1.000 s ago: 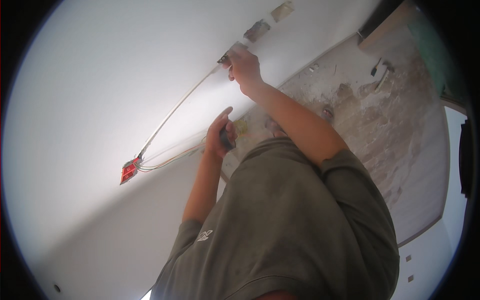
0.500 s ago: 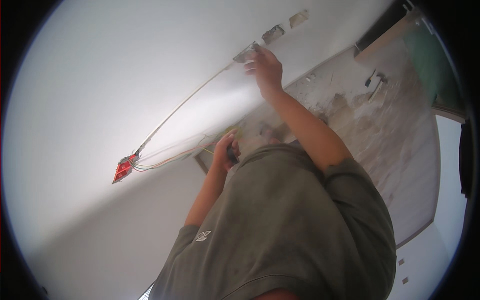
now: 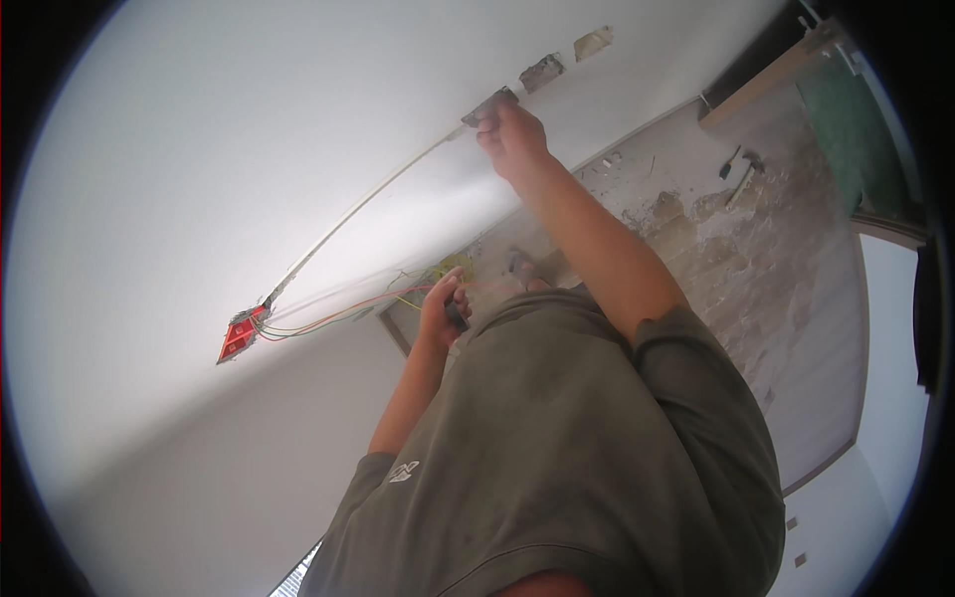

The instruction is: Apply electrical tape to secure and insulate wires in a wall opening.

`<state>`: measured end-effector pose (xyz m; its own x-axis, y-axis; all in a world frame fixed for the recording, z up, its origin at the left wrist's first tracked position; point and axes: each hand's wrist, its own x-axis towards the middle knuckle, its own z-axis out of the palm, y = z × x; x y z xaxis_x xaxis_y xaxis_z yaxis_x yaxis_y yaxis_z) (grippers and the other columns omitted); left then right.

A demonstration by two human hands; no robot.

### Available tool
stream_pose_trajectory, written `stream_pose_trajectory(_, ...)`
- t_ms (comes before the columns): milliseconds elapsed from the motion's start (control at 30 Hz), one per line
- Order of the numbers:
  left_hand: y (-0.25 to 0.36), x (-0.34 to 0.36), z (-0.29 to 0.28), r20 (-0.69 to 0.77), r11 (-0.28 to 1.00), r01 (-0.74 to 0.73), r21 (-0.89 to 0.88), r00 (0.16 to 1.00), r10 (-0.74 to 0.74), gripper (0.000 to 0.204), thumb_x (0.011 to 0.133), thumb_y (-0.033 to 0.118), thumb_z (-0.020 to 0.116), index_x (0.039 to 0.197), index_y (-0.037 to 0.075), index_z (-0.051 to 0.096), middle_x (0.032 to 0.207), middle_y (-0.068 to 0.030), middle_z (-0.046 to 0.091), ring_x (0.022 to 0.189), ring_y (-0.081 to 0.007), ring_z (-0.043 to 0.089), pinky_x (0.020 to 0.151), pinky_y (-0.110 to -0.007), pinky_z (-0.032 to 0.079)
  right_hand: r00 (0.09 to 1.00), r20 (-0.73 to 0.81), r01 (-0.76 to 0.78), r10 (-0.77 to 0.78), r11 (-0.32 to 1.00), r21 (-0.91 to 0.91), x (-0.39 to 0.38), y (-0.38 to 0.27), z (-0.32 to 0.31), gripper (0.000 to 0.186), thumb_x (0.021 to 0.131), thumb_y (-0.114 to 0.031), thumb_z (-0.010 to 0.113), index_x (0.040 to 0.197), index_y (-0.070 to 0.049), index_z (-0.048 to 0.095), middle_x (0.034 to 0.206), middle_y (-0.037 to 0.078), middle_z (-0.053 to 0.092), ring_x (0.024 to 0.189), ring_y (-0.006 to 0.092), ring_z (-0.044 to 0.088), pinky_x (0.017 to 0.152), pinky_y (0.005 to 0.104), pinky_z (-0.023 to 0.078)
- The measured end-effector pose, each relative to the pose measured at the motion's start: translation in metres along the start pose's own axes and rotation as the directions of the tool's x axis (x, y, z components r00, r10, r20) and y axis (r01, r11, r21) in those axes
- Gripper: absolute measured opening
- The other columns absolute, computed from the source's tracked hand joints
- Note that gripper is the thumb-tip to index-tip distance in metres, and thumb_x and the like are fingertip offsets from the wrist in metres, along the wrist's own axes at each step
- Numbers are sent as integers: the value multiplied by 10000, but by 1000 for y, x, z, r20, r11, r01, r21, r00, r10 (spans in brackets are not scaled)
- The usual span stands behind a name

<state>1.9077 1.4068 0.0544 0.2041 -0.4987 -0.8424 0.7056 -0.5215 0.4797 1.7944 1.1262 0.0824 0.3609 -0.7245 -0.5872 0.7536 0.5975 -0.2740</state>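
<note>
My right hand (image 3: pixel 513 139) reaches up to the pale wall, its fingers curled at a grey, roughly square patch (image 3: pixel 485 105) that looks like a recess. Whatever the fingers may hold there is hidden. From this patch a narrow filled groove (image 3: pixel 363 204) runs down the wall to a red electrical box (image 3: pixel 239 336), with several coloured wires (image 3: pixel 338 316) coming out of it. Lower down, close to my body, my left hand (image 3: pixel 440 306) is closed around a dark, handle-like object (image 3: pixel 456 314); its far end cannot be made out.
Two more square recesses, a grey one (image 3: pixel 542 74) and a paler one (image 3: pixel 593 43), lie in line beyond my right hand. A hammer (image 3: pixel 744 181) and a small black-ended tool (image 3: pixel 730 162) lie on the dusty floor (image 3: pixel 696 249). Green sheeting (image 3: pixel 831 129) hangs at the far right.
My right hand has shifted slightly left and its fingers have drawn in against the grey patch. My left hand keeps its hold on the dark object.
</note>
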Motion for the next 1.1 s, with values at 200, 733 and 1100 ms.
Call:
stream_pose_trajectory(200,-4,6,4,-7,1000,21,16,1000,-21,419,944,185,524,1342,88,436,657,15,446,543,-104,411,484,-257,340,993,-11,-122,122,990,-69,6,-14,4,109,954,-141,503,921,-38,521,769,92,584,557,126,494,485,252,397)
stream_pose_trajectory(733,0,15,11,24,997,26,69,999,-27,420,938,193,527,1339,81,478,675,-4,486,533,-124,445,501,-278,393,989,-49,-141,141,990,13,1,-10,11,119,912,-47,483,813,-58,548,738,59,622,551,114,551,480,218,429)
stream_pose_trajectory(1100,-28,12,-42,-54,997,40,-62,998,-43,413,940,198,509,1339,96,476,675,4,476,555,-126,444,506,-283,380,945,136,318,-299,731,-604,-15,-5,-1,162,906,-149,604,902,0,670,757,71,688,658,126,662,565,245,521)
